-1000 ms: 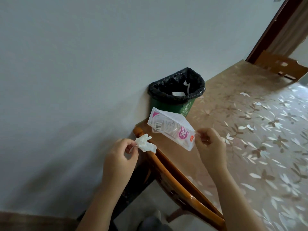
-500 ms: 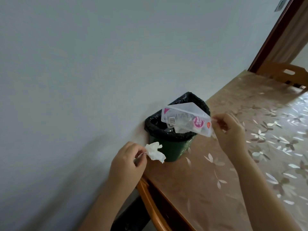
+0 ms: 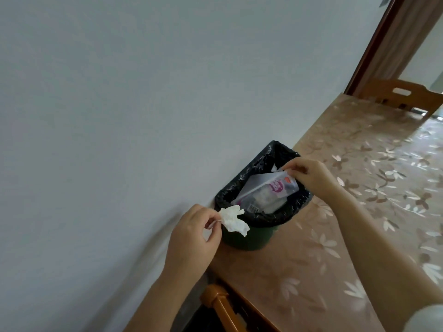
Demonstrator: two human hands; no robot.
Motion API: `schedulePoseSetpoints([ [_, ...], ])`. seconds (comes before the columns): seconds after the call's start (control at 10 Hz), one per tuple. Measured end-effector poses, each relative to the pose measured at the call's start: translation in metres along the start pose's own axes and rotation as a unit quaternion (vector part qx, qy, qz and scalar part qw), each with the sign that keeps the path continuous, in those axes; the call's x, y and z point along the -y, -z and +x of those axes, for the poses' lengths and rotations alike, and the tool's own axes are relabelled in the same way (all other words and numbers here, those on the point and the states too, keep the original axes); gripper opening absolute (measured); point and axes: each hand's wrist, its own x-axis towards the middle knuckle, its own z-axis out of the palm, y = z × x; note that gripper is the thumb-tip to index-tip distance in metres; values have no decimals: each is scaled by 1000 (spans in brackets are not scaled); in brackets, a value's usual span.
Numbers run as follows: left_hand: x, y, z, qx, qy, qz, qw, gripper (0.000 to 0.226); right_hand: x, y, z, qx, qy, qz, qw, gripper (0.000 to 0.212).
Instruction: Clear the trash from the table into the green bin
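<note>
Right hand (image 3: 309, 176) pinches the wrapper (image 3: 266, 190) by its top corner, lower end inside the bin (image 3: 249, 240). Left hand (image 3: 191, 233) pinches the tissue (image 3: 233, 220) over the rim at 8 o'clock. Risk: released there, the tissue may fall outside, off the table (image 3: 311, 259) edge.

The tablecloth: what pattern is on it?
The tablecloth has pale flowers on a tan ground; the head view shows it best.

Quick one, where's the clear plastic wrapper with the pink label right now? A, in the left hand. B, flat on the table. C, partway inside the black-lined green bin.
C: the clear plastic wrapper slants down inside the black-lined green bin, its top corner pinched by the right hand.
</note>
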Motion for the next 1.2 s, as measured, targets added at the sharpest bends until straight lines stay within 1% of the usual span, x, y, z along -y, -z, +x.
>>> schedulePoseSetpoints([
  [0.1, 1, -4, 7, -4, -10, 1, 1000, 4, -1, -8, 2, 58, -31, -68, 996, 25],
  [0.2, 0, -10, 15, -8, -17, -16, 1000, 3, -4, -12, -1, 1, -43, -88, 995, 24],
  [0.3, -3, -17, 22, -7, -28, -20, 999, 2, -9, -11, -3, -95, -59, -78, 991, 20],
  [0.5, -4, -28, 35, 9, -46, -16, 999, 2, -8, -8, -14, -125, -53, -27, 990, 16],
  [0.7, -10, -44, 71, 18, -31, -19, 999, 9, -11, -9, -56, -177, -77, 5, 981, 14],
  [0.9, -23, -84, 120, 82, -10, -29, 996, 4, -17, -13, -91, -212, -116, 41, 969, 11],
  [1.0, -29, -104, 138, 105, -12, -18, 994, 9, -21, -15, -99, -208, -133, 36, 968, 13],
  [1.1, -29, -123, 147, 168, -9, -14, 986, 15, -23, -15, -105, -202, -140, 34, 969, 14],
  [1.2, -26, -130, 142, 221, -23, 10, 975, 21, -24, -16, -108, -218, -145, 56, 964, 13],
])
